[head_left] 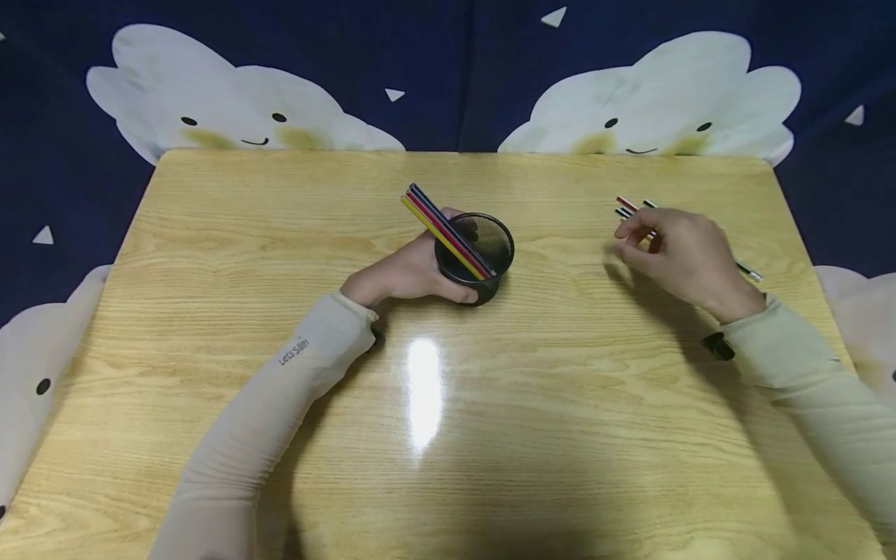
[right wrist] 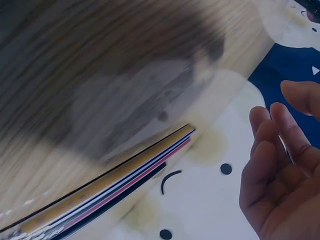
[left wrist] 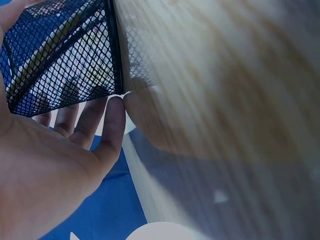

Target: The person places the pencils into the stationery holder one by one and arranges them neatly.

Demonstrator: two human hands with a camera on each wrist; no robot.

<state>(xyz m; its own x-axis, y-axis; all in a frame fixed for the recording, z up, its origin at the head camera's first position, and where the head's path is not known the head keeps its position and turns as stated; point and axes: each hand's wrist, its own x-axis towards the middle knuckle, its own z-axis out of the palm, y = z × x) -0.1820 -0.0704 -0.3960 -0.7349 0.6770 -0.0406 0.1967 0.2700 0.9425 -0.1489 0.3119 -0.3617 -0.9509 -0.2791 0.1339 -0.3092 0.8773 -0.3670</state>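
My left hand (head_left: 409, 268) grips a black mesh pencil cup (head_left: 500, 239) near the middle of the table, thumb on the near side. In the left wrist view, the fingers curl around the mesh wall (left wrist: 80, 60). Several pencils (head_left: 448, 233), yellow, red and dark, lean out of the cup to the upper left. At the right, my right hand (head_left: 689, 253) hovers over more pencils (head_left: 749, 271) and partly hides them. Its fingers are loosely bent with nothing between them. The right wrist view shows those pencils (right wrist: 125, 172) lying side by side on the table, apart from the fingers.
The wooden table (head_left: 560, 404) has a bright glare patch left of centre. A dark blue cloth (head_left: 448, 47) with white clouds hangs behind the far edge and shows along both sides.
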